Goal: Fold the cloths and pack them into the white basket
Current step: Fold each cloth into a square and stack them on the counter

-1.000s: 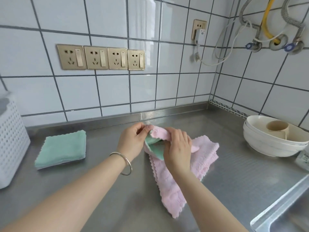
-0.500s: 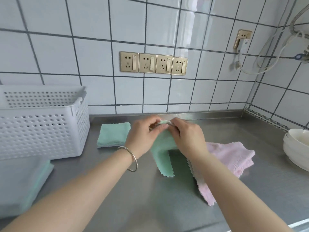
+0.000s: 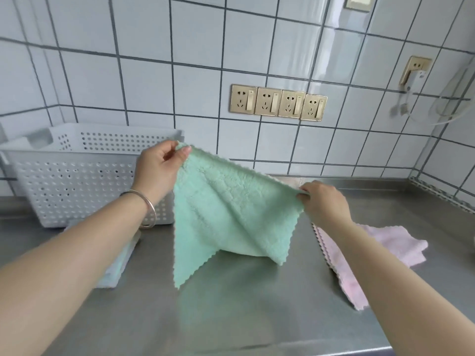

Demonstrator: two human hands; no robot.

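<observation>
Head view: folded cloth [image 3: 117,263] mostly hidden behind left arm.

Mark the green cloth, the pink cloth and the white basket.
green cloth [image 3: 231,214]: head view, middle of the hanging panel.
pink cloth [image 3: 395,244]: head view, flat part on the counter right of the right forearm.
white basket [image 3: 74,183]: head view, perforated front wall.
</observation>
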